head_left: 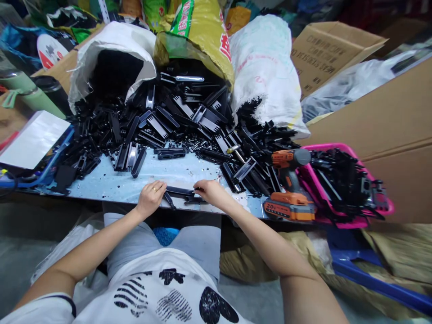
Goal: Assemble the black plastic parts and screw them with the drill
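A long black plastic bar (180, 192) lies along the near edge of the pale blue table (111, 184). My left hand (150, 196), a ring on one finger, is closed over its left end. My right hand (208, 191) pinches its right end with the fingers curled. A small black piece (169, 201) hangs from the bar just right of my left hand. Behind the hands a big heap of black plastic parts (182, 117) covers the back of the table.
An orange cordless drill (289, 186) stands at the table's right end beside a pink basket (340, 221) full of black parts. White sacks (266, 67) and a yellow bag (209, 36) lean behind the heap. A blue tray with a white sheet (33, 139) sits left. Cardboard boxes (388, 117) stand right.
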{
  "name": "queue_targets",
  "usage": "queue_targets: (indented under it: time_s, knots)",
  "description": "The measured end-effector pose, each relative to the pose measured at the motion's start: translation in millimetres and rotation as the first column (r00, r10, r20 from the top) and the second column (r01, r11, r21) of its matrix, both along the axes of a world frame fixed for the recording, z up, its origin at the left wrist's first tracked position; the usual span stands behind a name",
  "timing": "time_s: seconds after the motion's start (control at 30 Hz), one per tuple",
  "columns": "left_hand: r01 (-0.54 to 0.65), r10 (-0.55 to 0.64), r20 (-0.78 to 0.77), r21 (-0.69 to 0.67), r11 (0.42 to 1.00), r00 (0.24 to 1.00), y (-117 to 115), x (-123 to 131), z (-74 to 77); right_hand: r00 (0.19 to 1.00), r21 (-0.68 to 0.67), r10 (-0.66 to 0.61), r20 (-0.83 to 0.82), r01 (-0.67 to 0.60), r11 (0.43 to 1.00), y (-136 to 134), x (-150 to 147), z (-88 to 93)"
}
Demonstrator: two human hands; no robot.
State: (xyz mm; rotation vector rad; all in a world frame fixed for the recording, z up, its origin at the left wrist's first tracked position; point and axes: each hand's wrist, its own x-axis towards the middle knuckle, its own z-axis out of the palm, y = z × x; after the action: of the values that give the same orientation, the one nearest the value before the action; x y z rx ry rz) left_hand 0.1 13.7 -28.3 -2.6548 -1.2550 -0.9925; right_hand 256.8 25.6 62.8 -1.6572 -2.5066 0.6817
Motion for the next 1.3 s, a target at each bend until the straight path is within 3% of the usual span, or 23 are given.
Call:
queue_targets:
  time_s: [0.1,0.17,0.23,0.33,0.47,0.6,0.73,0.8,0.9,0.97,1.03,1.1,1.17,1.23,1.3]
  knots:
    - [-0.015,0.015,-0.017,0.003,1.0,1.0,-0.5,1.4,5.8,0.99,-0.015,0.077,0.115,-0.076,0.997,1.4,-4.9,-3.2]
    - [0.022,-0.022,-0.042,-0.001,1.0,0.999,-0.9,5.4,10.7,0.993,0.032,0.059,0.1,-0.062,0.998,-2.0,-2.2,-14.2]
    - [0.122,-0.125,-0.095,-0.032,0.992,0.988,-1.2,13.8,15.8,0.998,0.14,0.055,-0.017,-0.052,0.989,-10.3,5.0,-31.9]
    - [0.253,-0.281,-0.185,-0.161,0.954,0.942,0.0,35.2,22.8,0.959,0.308,0.145,-0.245,-0.065,0.949,-26.7,17.8,-61.9]
    - [0.188,-0.292,-0.233,-0.382,0.905,0.928,6.5,65.2,27.5,0.94,0.388,0.173,-0.294,-0.048,0.921,-36.4,29.6,-88.6]
    - [0.178,-0.303,-0.252,-0.421,0.889,0.919,11.8,74.3,28.1,0.954,0.373,0.256,-0.158,-0.182,0.91,-25.3,38.7,-93.0]
    - [0.171,-0.303,-0.297,-0.4,0.901,0.905,6.4,68.3,30.3,0.921,0.397,0.39,0.008,-0.36,0.844,-15.2,46.9,-86.6]
    - [0.158,-0.283,-0.361,-0.34,0.927,0.889,1.6,63.2,30.4,0.938,0.443,0.331,0.099,-0.34,0.829,-16.0,48.6,-85.8]
    - [0.137,-0.234,-0.454,-0.235,0.962,0.86,0.2,55.2,30.0,0.977,0.505,0.15,0.151,-0.207,0.838,-20.1,47.4,-85.2]
    - [0.124,-0.214,-0.455,-0.219,0.968,0.864,3.9,50.1,33.5,0.983,0.527,0.113,0.142,-0.172,0.833,-22.7,44.8,-76.2]
    - [0.126,-0.207,-0.391,-0.222,0.967,0.897,7.0,44.6,43.5,0.979,0.541,0.175,0.104,-0.203,0.816,-26.2,41.5,-53.5]
    - [0.186,-0.242,-0.257,-0.222,0.957,0.936,3.7,38.2,61.0,0.953,0.543,0.301,0.023,-0.265,0.797,-32.5,37.4,-17.7]
    - [0.331,-0.35,-0.047,-0.227,0.916,0.936,-9.3,32.7,83.9,0.886,0.52,0.451,-0.107,-0.336,0.785,-42.1,31.9,23.0]
    - [0.513,-0.47,0.219,-0.232,0.826,0.855,-29.5,30.7,107.2,0.767,0.47,0.571,-0.291,-0.405,0.784,-53.8,24.1,55.9]
    - [0.64,-0.503,0.456,-0.219,0.736,0.734,-51.0,33.7,124.5,0.614,0.412,0.615,-0.494,-0.458,0.788,-66.4,12.7,70.1]
